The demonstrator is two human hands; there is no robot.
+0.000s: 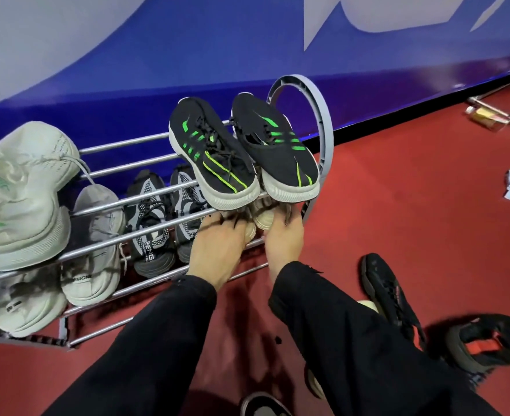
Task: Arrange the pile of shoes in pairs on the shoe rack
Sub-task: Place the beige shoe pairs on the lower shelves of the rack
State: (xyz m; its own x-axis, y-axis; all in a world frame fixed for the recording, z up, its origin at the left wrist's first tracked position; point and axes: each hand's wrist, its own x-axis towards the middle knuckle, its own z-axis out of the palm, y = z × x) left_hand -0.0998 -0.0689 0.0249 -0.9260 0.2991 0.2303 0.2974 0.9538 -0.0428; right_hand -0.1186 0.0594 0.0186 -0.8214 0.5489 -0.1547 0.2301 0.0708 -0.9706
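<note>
Hands worked mid-frame: the left hand [222, 235] and right hand [280, 235] each gripped one pale beige sneaker [264, 216], heels toward the person, long axes pointing into the lower tier of the silver tube shoe rack [145, 136], beneath the black green-striped pair [241, 151].

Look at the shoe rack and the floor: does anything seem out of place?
Yes. Two black shoes, one and another with a red lining, lie loose on the red floor, angled differently, not paired on the rack. The rack's pairs sit side by side.
</note>
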